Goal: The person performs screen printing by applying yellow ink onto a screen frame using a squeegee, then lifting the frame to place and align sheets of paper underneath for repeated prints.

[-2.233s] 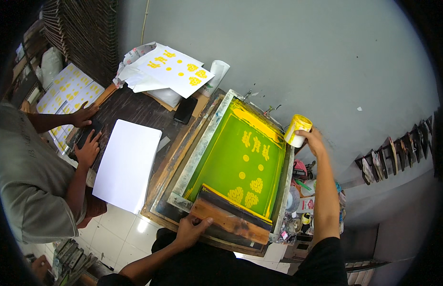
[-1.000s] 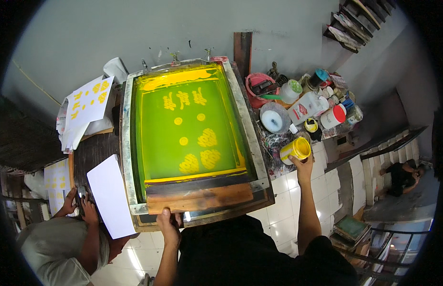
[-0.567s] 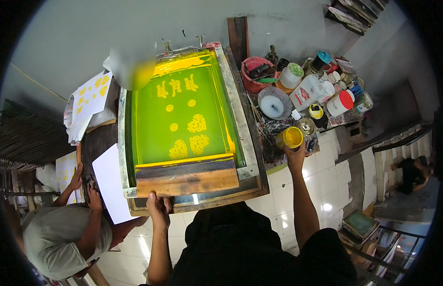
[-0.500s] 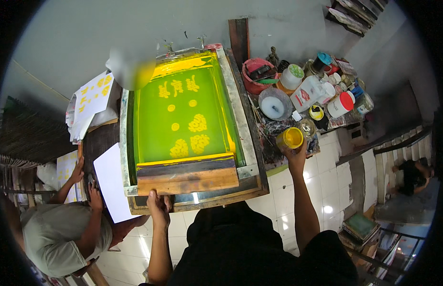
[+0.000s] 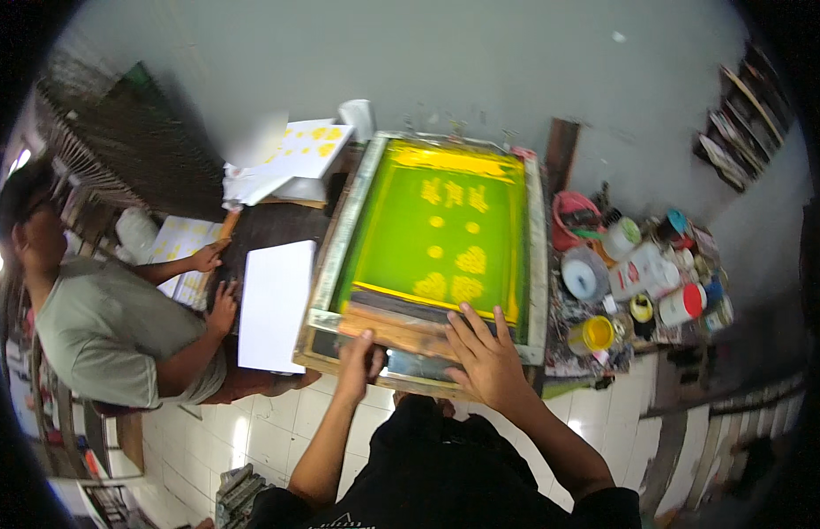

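A screen-printing frame [image 5: 539, 264] with green mesh lies in front of me, tilted slightly. Yellow ink is heaped along its far edge, and yellow characters, dots and leaf-like clusters show through. Across the near end rests a wide wooden squeegee [image 5: 396, 329], with a line of yellow ink along its blade. My left hand [image 5: 360, 366] is closed on the squeegee's near edge, thumb on top, left of its middle. My right hand [image 5: 487, 361] lies over the squeegee's right end, fingers stretched and spread. The jar of yellow ink [image 5: 592, 335] stands on the cluttered side table to the right.
A co-worker in a grey-green shirt [image 5: 119, 331] sits at left, both hands near a stack of printed sheets [image 5: 182, 242]. A blank white sheet [image 5: 276, 304] lies beside my frame. More yellow-printed paper [image 5: 313, 150] is behind it. Tubs, bottles and a pink basin [image 5: 576, 216] crowd the right.
My right hand has let go of the yellow ink jar, now on the side table, and has come over to the squeegee. My left hand stays at the squeegee. The view has turned left.
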